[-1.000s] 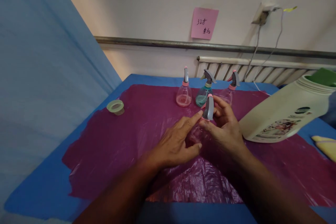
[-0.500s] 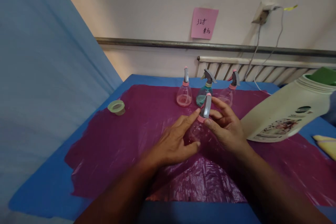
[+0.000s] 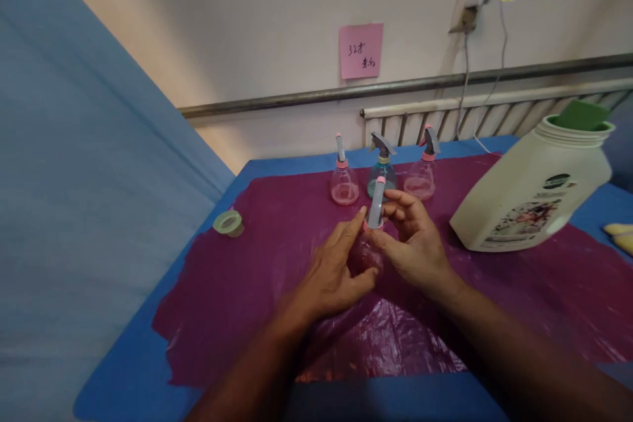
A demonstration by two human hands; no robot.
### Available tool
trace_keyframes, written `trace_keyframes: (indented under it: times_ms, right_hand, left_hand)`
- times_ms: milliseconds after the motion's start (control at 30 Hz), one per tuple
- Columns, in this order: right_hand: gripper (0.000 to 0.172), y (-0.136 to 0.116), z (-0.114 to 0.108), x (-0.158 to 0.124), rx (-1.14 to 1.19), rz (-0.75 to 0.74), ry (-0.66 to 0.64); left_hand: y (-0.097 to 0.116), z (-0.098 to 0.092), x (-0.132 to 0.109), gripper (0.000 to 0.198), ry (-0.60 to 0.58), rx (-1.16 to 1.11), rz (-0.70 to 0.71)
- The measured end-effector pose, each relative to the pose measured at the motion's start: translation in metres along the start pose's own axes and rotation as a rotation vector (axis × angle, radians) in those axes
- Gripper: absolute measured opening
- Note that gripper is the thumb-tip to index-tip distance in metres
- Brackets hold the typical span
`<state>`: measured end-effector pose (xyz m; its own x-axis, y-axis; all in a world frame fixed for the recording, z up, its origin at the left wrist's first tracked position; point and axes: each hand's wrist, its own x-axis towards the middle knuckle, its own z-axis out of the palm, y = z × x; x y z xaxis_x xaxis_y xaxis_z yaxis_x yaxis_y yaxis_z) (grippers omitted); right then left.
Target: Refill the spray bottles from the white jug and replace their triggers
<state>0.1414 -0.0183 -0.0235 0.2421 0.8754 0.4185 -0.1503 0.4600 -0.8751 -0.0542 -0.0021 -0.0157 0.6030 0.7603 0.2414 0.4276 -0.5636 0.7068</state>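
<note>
A clear spray bottle (image 3: 366, 254) with a pink collar and grey spray head stands upright between my hands. My left hand (image 3: 332, 273) is curved around the bottle's left side, thumb low and forefinger near the collar. Closed at the collar and grey head is my right hand (image 3: 415, 237), with its thumb in front and fingers behind. Behind them stand a pink-collared spray bottle (image 3: 345, 192) with pink liquid, a teal spray bottle (image 3: 388, 175) partly covered by the held one, and another pink-collared spray bottle (image 3: 420, 181).
Purple plastic sheeting (image 3: 257, 277) covers much of the blue tabletop (image 3: 123, 356). A small pale green cup (image 3: 229, 223) sits at left. On the right rises a big cream jug (image 3: 529, 191) with something green in its mouth. A yellow item (image 3: 620, 236) lies at the right edge.
The view has shifted and tilted. The grey spray head has turned slightly relative to the camera, and its pink trigger shows less. Both hands stay on the bottle.
</note>
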Motion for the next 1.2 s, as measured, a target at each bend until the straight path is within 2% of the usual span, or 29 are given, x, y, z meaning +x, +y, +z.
trace_keyframes:
  times_ms: [133,233,300,400,500,567,700,833,933,1067,1200]
  right_hand:
    - [0.073,-0.001,-0.003,0.0,-0.034,-0.006,-0.004]
    - [0.071,-0.003,-0.012,-0.001,-0.099,-0.059,-0.014]
    - [0.069,-0.003,-0.017,-0.003,-0.17,-0.098,-0.016]
    - [0.068,-0.004,-0.02,-0.006,-0.346,-0.173,-0.019]
    - [0.06,-0.006,-0.02,-0.008,-0.531,-0.298,-0.098]
    - [0.052,-0.007,-0.019,-0.01,-0.601,-0.386,-0.174]
    - [0.043,-0.004,-0.02,-0.009,-0.652,-0.444,-0.28]
    - [0.04,0.003,-0.023,-0.008,-0.729,-0.413,-0.398]
    - [0.037,0.006,-0.024,-0.007,-0.773,-0.393,-0.48]
    - [0.033,0.003,-0.022,-0.008,-0.844,-0.387,-0.532]
    - [0.032,0.003,-0.021,-0.01,-0.876,-0.413,-0.538]
  left_hand:
    - [0.003,-0.002,0.002,0.112,0.021,-0.012,-0.001]
    - [0.002,-0.004,0.004,0.103,0.087,-0.05,-0.059]
    - [-0.002,-0.006,0.006,0.094,0.172,-0.072,-0.118]
    - [-0.012,-0.01,0.01,0.082,0.382,-0.095,-0.21]
    - [-0.023,-0.018,0.014,0.077,0.568,-0.137,-0.299]
    - [-0.03,-0.026,0.018,0.073,0.62,-0.183,-0.333]
    - [-0.036,-0.043,0.019,0.067,0.642,-0.176,-0.387]
    - [-0.041,-0.058,0.013,0.068,0.56,-0.114,-0.363]
    - [-0.052,-0.073,0.014,0.072,0.523,0.035,-0.362]
    - [-0.077,-0.092,0.031,0.072,0.566,0.157,-0.421]
    - [-0.102,-0.102,0.055,0.072,0.58,0.181,-0.457]
